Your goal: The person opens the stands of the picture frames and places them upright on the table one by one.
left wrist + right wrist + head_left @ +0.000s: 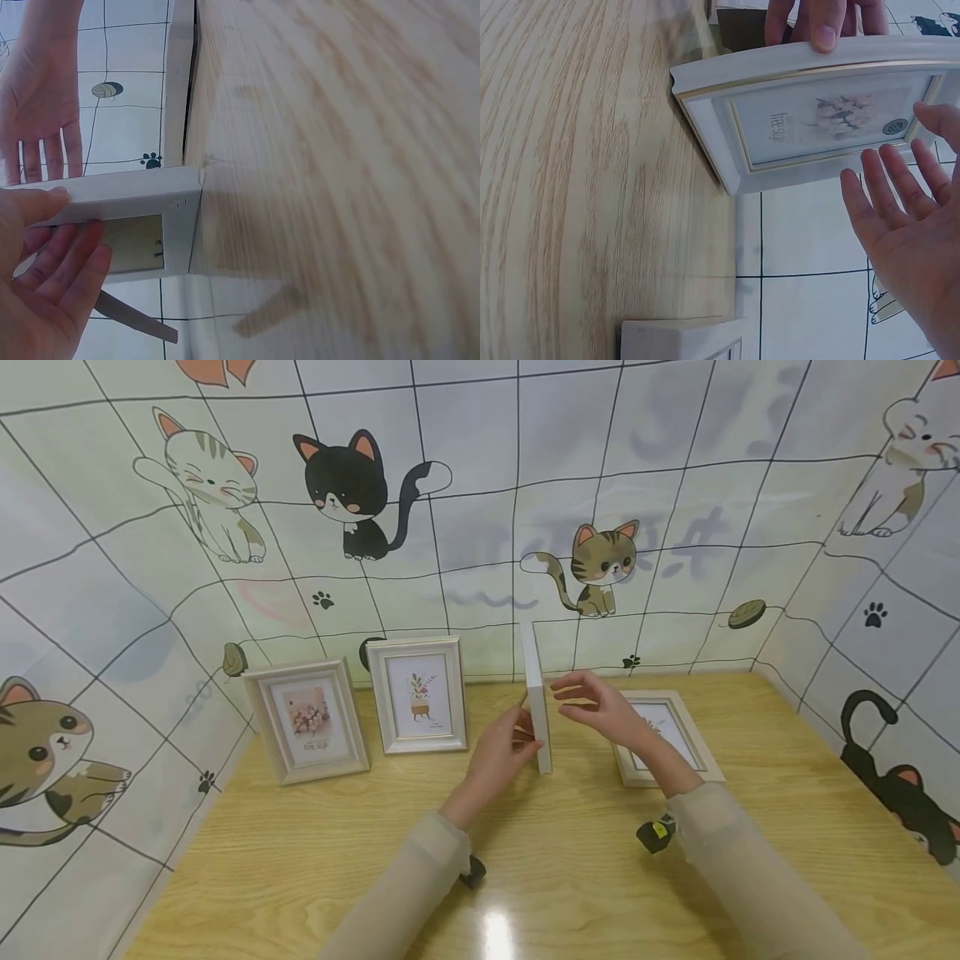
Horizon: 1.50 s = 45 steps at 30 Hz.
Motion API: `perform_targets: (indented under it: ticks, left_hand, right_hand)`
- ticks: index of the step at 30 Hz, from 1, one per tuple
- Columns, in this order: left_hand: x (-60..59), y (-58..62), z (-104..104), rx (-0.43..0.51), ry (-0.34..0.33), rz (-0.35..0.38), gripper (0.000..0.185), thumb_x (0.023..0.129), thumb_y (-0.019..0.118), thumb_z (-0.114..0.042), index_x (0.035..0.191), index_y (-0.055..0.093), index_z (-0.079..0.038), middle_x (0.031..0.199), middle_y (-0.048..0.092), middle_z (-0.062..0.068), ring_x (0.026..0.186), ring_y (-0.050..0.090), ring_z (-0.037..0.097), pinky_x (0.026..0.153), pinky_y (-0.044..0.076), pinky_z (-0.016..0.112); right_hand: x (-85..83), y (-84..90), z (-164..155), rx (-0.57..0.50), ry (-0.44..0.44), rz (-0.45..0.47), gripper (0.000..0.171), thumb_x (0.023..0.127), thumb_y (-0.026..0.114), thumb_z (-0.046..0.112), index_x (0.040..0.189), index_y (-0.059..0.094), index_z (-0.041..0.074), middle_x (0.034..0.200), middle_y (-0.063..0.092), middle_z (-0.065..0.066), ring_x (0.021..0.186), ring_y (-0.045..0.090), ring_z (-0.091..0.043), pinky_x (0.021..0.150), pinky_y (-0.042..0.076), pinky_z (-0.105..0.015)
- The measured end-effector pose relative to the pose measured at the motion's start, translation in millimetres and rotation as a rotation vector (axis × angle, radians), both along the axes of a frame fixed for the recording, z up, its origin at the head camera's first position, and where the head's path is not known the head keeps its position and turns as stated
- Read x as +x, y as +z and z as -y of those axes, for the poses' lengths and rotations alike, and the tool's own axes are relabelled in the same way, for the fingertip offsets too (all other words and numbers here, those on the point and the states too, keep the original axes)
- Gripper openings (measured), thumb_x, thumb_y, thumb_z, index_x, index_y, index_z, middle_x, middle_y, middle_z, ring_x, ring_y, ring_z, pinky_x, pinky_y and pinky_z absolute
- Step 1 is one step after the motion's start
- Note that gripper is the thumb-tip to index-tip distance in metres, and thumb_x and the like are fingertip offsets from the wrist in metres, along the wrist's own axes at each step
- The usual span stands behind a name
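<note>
Head view: you hold a white picture frame (pixel 536 702) upright and edge-on over the middle of the wooden surface (pixel 570 877).

Your left hand (pixel 504 752) grips the frame, thumb on its edge and fingers curled against the back, its lower corner down near the surface. Your right hand (pixel 600 702) hovers just beside the frame's front, fingers relaxed and spread, holding nothing. The right wrist view shows the frame's face: a pale moulded border with a thin gold inner line, around a print of pinkish flowers with small lettering. The left wrist view shows its back, with a grey panel and a stand leg sticking out. Two similar frames (pixel 307 720) (pixel 418 695) stand propped at the cat-patterned wall (pixel 480 527) to your left, and another frame (pixel 663 735) lies flat under your right wrist.
</note>
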State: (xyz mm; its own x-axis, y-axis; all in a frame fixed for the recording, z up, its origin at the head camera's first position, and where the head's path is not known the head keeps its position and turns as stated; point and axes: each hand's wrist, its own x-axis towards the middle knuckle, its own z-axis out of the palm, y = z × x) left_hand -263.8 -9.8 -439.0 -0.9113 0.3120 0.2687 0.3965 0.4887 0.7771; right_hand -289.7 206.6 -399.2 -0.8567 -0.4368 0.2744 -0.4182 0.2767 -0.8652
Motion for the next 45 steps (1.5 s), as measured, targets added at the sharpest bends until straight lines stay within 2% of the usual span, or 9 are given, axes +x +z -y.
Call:
perform_targets:
  ticks: [5,11,17,20,36,45]
  left_hand:
    - [0.7,0.9,1,-0.002,0.002,0.007,0.023,0.093,0.07,-0.014,0.112,0.057,-0.009,0.111,0.066,0.006,0.103,0.069,0.018,0.085,0.059,0.019]
    - [1.3,1.2,3,-0.009,0.003,0.008,0.024,0.094,0.07,-0.015,0.112,0.056,-0.01,0.112,0.066,0.006,0.103,0.069,0.018,0.086,0.059,0.019]
    - [1.3,1.0,6,0.004,0.001,0.008,0.024,0.093,0.07,-0.014,0.111,0.056,-0.01,0.111,0.067,0.006,0.102,0.071,0.018,0.083,0.059,0.018]
    - [0.3,0.4,6,0.008,0.001,0.013,0.025,0.093,0.07,-0.014,0.112,0.056,-0.01,0.111,0.066,0.006,0.102,0.071,0.019,0.083,0.059,0.018]
    - [-0.2,0.9,6,-0.008,-0.012,0.019,0.024,0.093,0.07,-0.011,0.112,0.056,-0.009,0.112,0.067,0.007,0.102,0.071,0.019,0.083,0.059,0.019]
    - [-1.8,1.1,5,0.012,-0.034,0.017,0.025,0.093,0.069,-0.01,0.114,0.056,-0.009,0.113,0.066,0.008,0.103,0.071,0.02,0.084,0.059,0.019]
  right_hand:
    - [-4.8,-3.0,-3,0.006,-0.027,-0.006,0.041,0.098,0.061,0.009,0.135,0.047,0.001,0.142,0.05,-0.021,0.13,0.052,-0.046,0.094,0.054,-0.022]
    - [-13.5,-8.5,-7,0.01,-0.058,-0.016,0.043,0.098,0.06,0.006,0.138,0.045,-0.001,0.142,0.05,-0.025,0.129,0.052,-0.047,0.093,0.054,-0.021]
    - [-24.3,-12.7,-7,0.045,-0.087,-0.001,0.046,0.099,0.058,0.007,0.141,0.042,-0.001,0.142,0.05,-0.026,0.13,0.05,-0.05,0.101,0.054,-0.048]
    - [-30.1,-14.3,-7,0.064,-0.103,-0.003,0.046,0.1,0.058,0.008,0.142,0.042,-0.001,0.141,0.05,-0.027,0.13,0.051,-0.049,0.103,0.051,-0.055]
    - [-56.9,-26.9,1,0.106,-0.13,0.004,0.044,0.101,0.054,0.004,0.142,0.043,-0.006,0.142,0.051,-0.029,0.13,0.052,-0.048,0.107,0.047,-0.058]
    - [-65.2,-30.3,9,0.159,-0.182,0.034,0.045,0.103,0.052,0.011,0.145,0.043,0.0,0.148,0.048,-0.025,0.134,0.049,-0.046,0.108,0.046,-0.06]
